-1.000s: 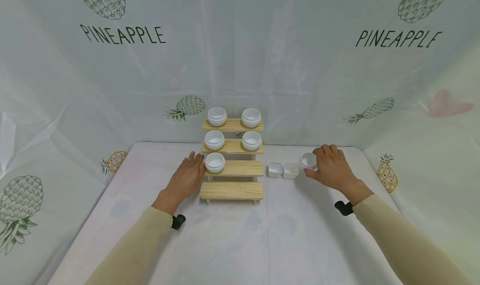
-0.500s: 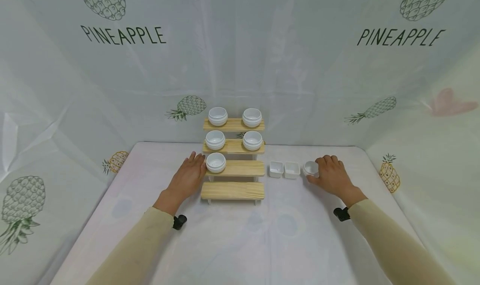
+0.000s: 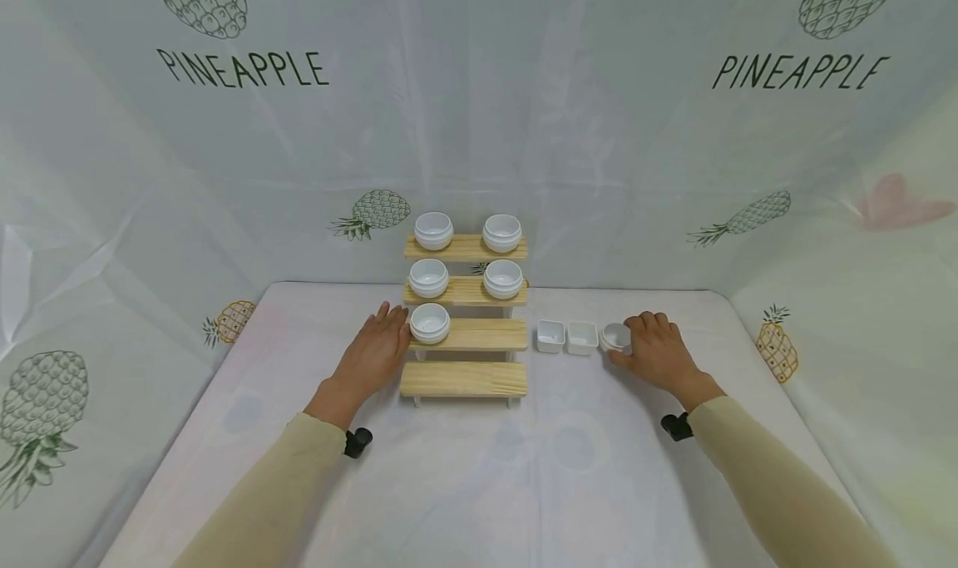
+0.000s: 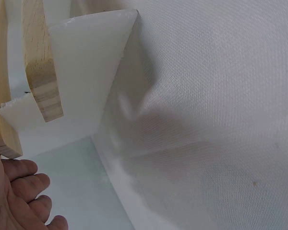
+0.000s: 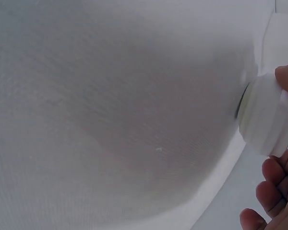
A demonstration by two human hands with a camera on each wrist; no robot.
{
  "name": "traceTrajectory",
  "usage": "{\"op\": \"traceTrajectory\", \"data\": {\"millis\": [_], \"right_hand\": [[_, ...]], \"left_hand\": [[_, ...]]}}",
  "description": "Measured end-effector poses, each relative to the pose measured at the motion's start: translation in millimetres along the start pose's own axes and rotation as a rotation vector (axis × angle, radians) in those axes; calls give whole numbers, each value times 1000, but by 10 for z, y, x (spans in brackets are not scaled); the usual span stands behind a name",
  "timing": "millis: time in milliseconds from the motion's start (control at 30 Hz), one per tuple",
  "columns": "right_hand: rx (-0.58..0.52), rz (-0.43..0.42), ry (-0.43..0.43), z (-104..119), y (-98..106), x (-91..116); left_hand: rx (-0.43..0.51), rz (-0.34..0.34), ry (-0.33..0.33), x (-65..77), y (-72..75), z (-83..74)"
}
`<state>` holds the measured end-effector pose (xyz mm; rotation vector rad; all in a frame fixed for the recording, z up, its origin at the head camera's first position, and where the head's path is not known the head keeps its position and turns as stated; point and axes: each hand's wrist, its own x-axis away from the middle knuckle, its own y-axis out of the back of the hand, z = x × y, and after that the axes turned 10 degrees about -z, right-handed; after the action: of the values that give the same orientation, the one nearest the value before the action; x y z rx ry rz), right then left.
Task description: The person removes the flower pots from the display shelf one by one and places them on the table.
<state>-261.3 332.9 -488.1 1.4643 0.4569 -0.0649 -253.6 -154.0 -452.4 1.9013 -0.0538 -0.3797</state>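
My right hand grips a small round white bowl by its sides, thumb in front and fingers behind. The bowl has its base right at the tablecloth, just right of two small square white dishes, one clear of the shelf and one beside the bowl. My left hand lies with extended fingers against the left side of a stepped wooden stand. Its fingertips are right at the end of a wooden step. Matching round bowls sit on the upper steps, one of them close to my left fingertips.
Two bowls stand on the top step and two on the second step. White supports carry the planks. A pale cloth covers the table, and a pineapple-print sheet hangs behind it.
My right hand has lowered the round bowl to the table and shifted it slightly left, close to the square dishes. My left hand has stayed beside the stand.
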Motion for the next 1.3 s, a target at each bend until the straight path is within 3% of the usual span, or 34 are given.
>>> {"op": "traceTrajectory", "data": {"millis": [833, 1133, 1300], "right_hand": [[-4, 10, -1, 3, 48, 3], [-41, -73, 19, 16, 96, -12], [-36, -155, 65, 139, 203, -43]], "left_hand": [[20, -6, 9, 10, -25, -5], [16, 2, 18, 13, -15, 2], [-3, 0, 1, -14, -17, 31]]}}
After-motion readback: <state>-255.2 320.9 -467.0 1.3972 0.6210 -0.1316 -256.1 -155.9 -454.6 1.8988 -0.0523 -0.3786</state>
